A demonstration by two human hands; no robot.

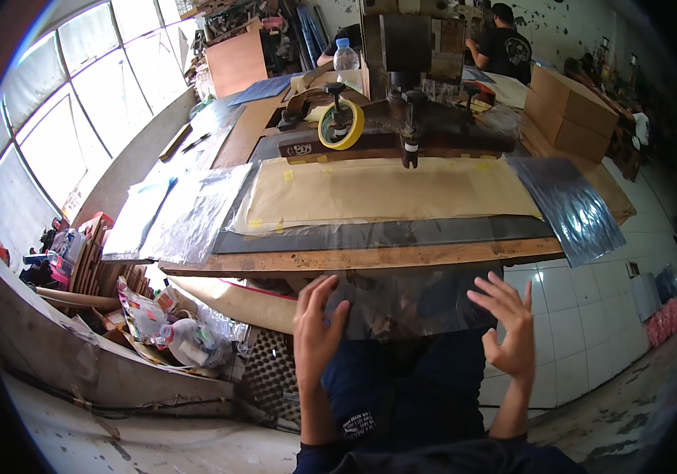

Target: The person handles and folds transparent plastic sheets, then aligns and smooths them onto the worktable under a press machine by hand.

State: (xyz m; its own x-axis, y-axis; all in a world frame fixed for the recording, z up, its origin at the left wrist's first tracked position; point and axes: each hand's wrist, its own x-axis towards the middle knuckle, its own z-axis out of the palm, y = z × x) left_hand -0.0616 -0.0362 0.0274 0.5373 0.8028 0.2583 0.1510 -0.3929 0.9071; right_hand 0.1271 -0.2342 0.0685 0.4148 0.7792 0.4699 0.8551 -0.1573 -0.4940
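Observation:
A clear plastic sheet (413, 304) reaches from the table's front edge toward me, between my two hands. My left hand (316, 328) is raised at its left edge, fingers bent and thumb held apart from them. At the opposite edge my right hand (508, 328) has its fingers spread, their tips close to the film. Whether either hand touches the sheet is hard to tell. On the table lies a tan paper sheet (394, 189) with bits of yellow tape, over a dark grey board (386, 233). Behind it stands a machine with a dark horizontal bar (449, 144).
A yellow tape roll (341, 126) hangs on the machine's left knob. Clear film (196, 213) lies at the table's left, and a shiny plastic sheet (571, 209) overhangs its right. Cardboard boxes (571, 114) stand at right. A person (506, 47) works at the back. Plastic waste (192, 340) lies below left.

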